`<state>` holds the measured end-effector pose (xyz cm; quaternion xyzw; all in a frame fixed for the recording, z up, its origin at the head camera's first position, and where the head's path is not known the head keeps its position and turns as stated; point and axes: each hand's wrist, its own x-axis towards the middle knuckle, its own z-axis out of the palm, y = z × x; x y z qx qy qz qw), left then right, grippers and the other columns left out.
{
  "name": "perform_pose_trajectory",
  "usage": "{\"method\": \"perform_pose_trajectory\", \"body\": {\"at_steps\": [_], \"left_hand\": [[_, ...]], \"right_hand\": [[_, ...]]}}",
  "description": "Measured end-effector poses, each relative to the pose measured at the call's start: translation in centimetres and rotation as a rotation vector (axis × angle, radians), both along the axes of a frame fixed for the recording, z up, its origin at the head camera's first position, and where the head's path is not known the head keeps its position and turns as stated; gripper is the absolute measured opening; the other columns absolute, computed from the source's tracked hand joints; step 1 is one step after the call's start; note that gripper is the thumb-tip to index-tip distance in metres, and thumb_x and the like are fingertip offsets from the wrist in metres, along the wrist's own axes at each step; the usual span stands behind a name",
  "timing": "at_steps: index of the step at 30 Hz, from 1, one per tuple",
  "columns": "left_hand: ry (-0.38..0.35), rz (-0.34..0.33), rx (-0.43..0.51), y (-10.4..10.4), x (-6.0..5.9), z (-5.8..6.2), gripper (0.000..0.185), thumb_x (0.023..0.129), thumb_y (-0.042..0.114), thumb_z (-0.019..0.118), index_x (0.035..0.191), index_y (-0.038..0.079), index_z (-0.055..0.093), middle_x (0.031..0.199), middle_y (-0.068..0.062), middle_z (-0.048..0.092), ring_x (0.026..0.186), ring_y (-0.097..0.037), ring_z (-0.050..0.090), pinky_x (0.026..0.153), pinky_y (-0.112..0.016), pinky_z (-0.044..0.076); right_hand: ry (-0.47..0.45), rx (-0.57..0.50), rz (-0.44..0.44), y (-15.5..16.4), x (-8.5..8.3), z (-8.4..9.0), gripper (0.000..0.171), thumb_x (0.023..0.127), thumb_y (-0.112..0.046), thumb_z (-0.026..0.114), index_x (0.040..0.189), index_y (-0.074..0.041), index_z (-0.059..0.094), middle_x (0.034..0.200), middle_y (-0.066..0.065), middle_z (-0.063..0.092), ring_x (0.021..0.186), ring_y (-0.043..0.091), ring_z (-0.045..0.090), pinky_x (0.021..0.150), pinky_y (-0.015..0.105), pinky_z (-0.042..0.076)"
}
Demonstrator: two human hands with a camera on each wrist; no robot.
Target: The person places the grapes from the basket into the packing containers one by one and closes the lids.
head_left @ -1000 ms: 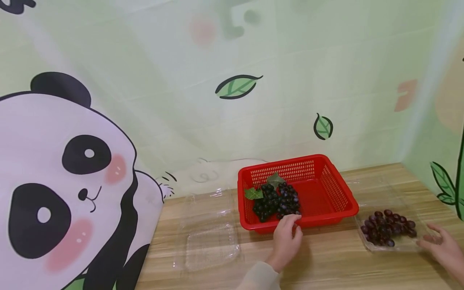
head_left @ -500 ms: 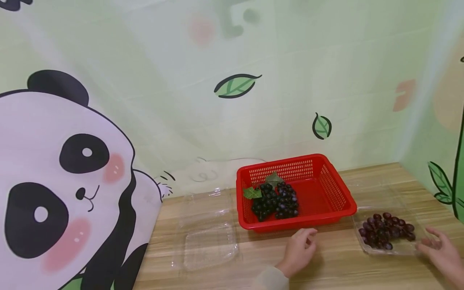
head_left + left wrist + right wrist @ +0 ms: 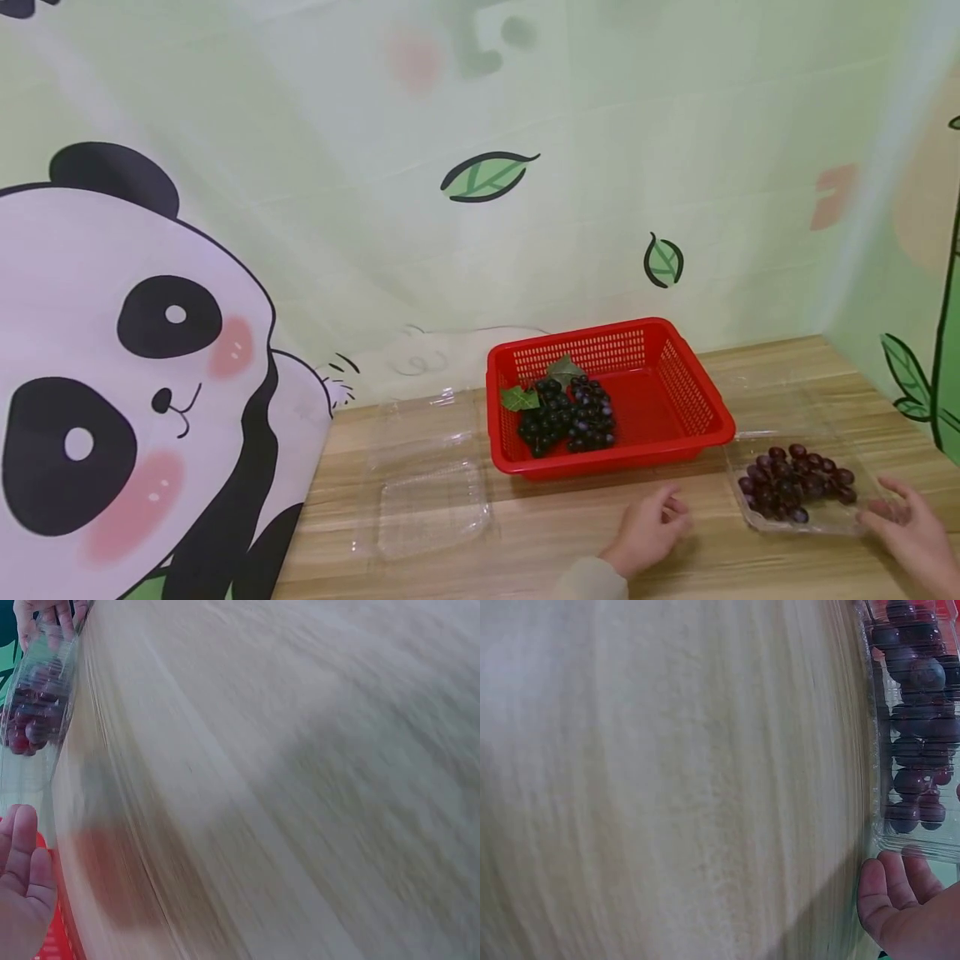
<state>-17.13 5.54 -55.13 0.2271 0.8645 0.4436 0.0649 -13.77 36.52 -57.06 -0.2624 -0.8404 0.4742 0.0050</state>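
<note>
A red plastic basket (image 3: 697, 392) stands on the wooden table and holds a dark grape bunch (image 3: 566, 415) with green leaves. To its right lies a clear plastic tray (image 3: 825, 522) with purple grapes (image 3: 795, 482) in it. My left hand (image 3: 651, 533) hovers over the table in front of the basket, fingers relaxed, holding nothing. My right hand (image 3: 903, 527) touches the tray's right edge with spread fingers. In the right wrist view the fingers (image 3: 889, 881) lie at the tray (image 3: 919, 844). The left wrist view shows my left hand (image 3: 22, 889) and the far tray (image 3: 37, 697), blurred.
An empty clear clamshell container (image 3: 431, 500) lies open to the left of the basket. A panda-print backdrop (image 3: 135, 375) rises at the left and a green wall runs behind the table. Bare wood (image 3: 540, 533) lies between the clamshell and my left hand.
My left hand has left the basket's front rim and moved right and toward me over the table. The right hand stays at the grape tray.
</note>
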Motion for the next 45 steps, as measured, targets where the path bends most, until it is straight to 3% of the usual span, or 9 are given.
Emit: {"method": "perform_pose_trajectory", "body": {"at_steps": [10,15,22,28,30,33,35,37,45], "left_hand": [[-0.122,0.050,0.073,2.5,0.6,0.9,0.048,0.080,0.018,0.061,0.124,0.006,0.049,0.090,0.003,0.064,0.062,0.005,0.050,0.055,-0.009,0.039],[-0.129,0.075,0.059,3.5,0.7,1.2,0.050,0.078,0.021,0.063,0.124,0.005,0.049,0.093,0.003,0.063,0.068,0.004,0.051,0.060,-0.010,0.039],[-0.129,0.075,0.062,4.5,0.8,0.7,0.051,0.078,0.022,0.064,0.124,0.005,0.049,0.087,0.005,0.061,0.072,0.004,0.054,0.060,-0.010,0.041],[-0.109,0.038,0.038,4.6,1.0,0.4,0.052,0.079,0.024,0.063,0.125,0.004,0.048,0.083,0.005,0.063,0.074,0.003,0.054,0.064,-0.009,0.041],[-0.107,0.016,0.042,4.6,1.1,0.3,0.053,0.080,0.025,0.062,0.126,0.004,0.047,0.083,0.005,0.065,0.071,0.004,0.054,0.062,-0.009,0.041],[-0.117,-0.009,0.059,4.7,1.3,0.3,0.052,0.082,0.024,0.061,0.127,0.004,0.046,0.085,0.004,0.068,0.071,0.005,0.055,0.061,-0.008,0.040],[-0.120,-0.017,0.064,4.8,1.4,0.3,0.051,0.082,0.025,0.060,0.128,0.005,0.046,0.087,0.003,0.069,0.073,0.005,0.057,0.061,-0.007,0.040],[-0.124,-0.020,0.061,4.9,1.5,0.3,0.051,0.083,0.026,0.059,0.128,0.006,0.046,0.088,0.003,0.069,0.075,0.005,0.058,0.061,-0.007,0.040],[-0.137,0.016,0.042,5.2,1.5,0.4,0.050,0.083,0.027,0.059,0.128,0.007,0.047,0.083,0.004,0.068,0.070,0.006,0.055,0.055,-0.009,0.040]], "right_hand": [[-0.023,-0.029,-0.035,-0.2,0.2,-0.6,0.075,0.082,-0.016,0.050,0.139,0.004,0.005,0.127,0.038,0.028,0.114,0.048,0.031,0.070,0.038,0.042],[-0.024,-0.050,-0.046,-0.4,0.4,-0.7,0.074,0.084,-0.015,0.049,0.139,0.005,0.004,0.129,0.039,0.026,0.116,0.049,0.029,0.075,0.046,0.041],[-0.025,-0.053,-0.063,-0.4,0.4,-1.1,0.074,0.084,-0.014,0.050,0.139,0.004,0.005,0.128,0.038,0.027,0.115,0.048,0.031,0.069,0.038,0.042],[-0.031,-0.087,-0.076,-0.2,0.4,-1.8,0.076,0.084,-0.019,0.051,0.140,0.000,0.004,0.130,0.036,0.026,0.114,0.047,0.030,0.072,0.040,0.042],[-0.029,-0.083,-0.080,-0.2,0.5,-1.9,0.076,0.084,-0.021,0.052,0.141,-0.001,0.005,0.129,0.036,0.028,0.111,0.045,0.033,0.070,0.036,0.043],[-0.021,-0.066,-0.093,-0.5,0.8,-1.4,0.076,0.083,-0.019,0.054,0.141,-0.002,0.008,0.123,0.035,0.035,0.089,0.019,0.051,0.062,0.023,0.042],[-0.013,-0.052,-0.098,-0.8,1.1,-1.0,0.075,0.083,-0.018,0.055,0.140,-0.001,0.010,0.114,0.033,0.042,0.069,-0.001,0.047,0.055,0.017,0.039],[-0.008,-0.040,-0.100,-1.0,1.3,-0.7,0.074,0.082,-0.018,0.055,0.139,0.001,0.012,0.105,0.031,0.048,0.059,-0.015,0.033,0.051,0.014,0.037],[-0.015,-0.031,-0.099,-1.0,1.6,-1.1,0.073,0.084,-0.021,0.055,0.138,0.002,0.013,0.082,0.005,0.055,0.056,-0.017,0.032,0.054,0.017,0.036]]}}
